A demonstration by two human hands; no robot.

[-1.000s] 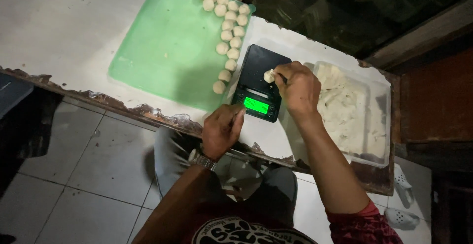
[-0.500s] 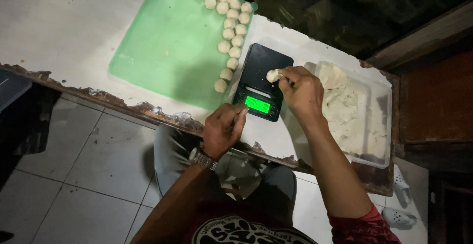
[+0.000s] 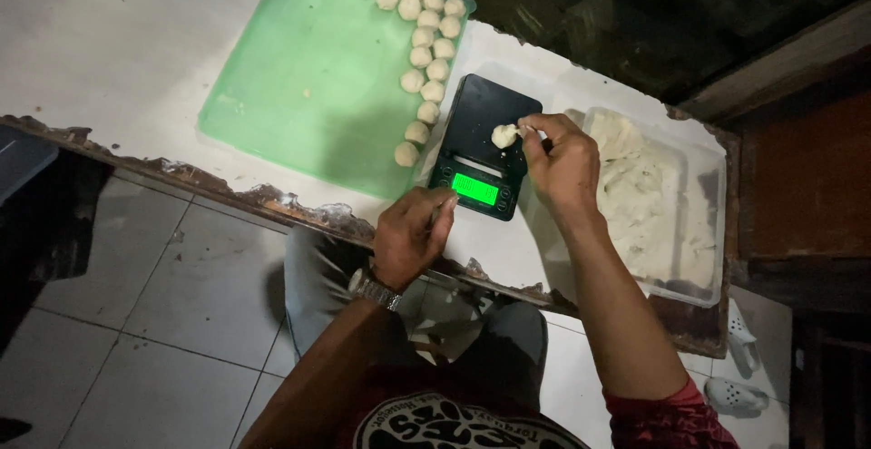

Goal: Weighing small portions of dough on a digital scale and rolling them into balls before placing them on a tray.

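A black digital scale [image 3: 484,122] with a lit green display [image 3: 476,188] stands on the white counter. My right hand [image 3: 564,163] pinches a small dough piece [image 3: 504,135] over the scale's platform. My left hand [image 3: 413,231] rests at the counter's front edge, its fingertips beside the scale's display, holding nothing I can see. Several small dough balls [image 3: 425,57] line the right edge of a green mat [image 3: 308,77].
A clear plastic tub [image 3: 703,186] holding a mass of pale dough [image 3: 635,186] sits right of the scale. The counter's front edge [image 3: 227,190] is chipped and rough. Tiled floor lies below, with white sandals [image 3: 739,372] at lower right.
My right hand has shifted slightly with the dough piece over the scale platform. My left hand has stayed by the display.
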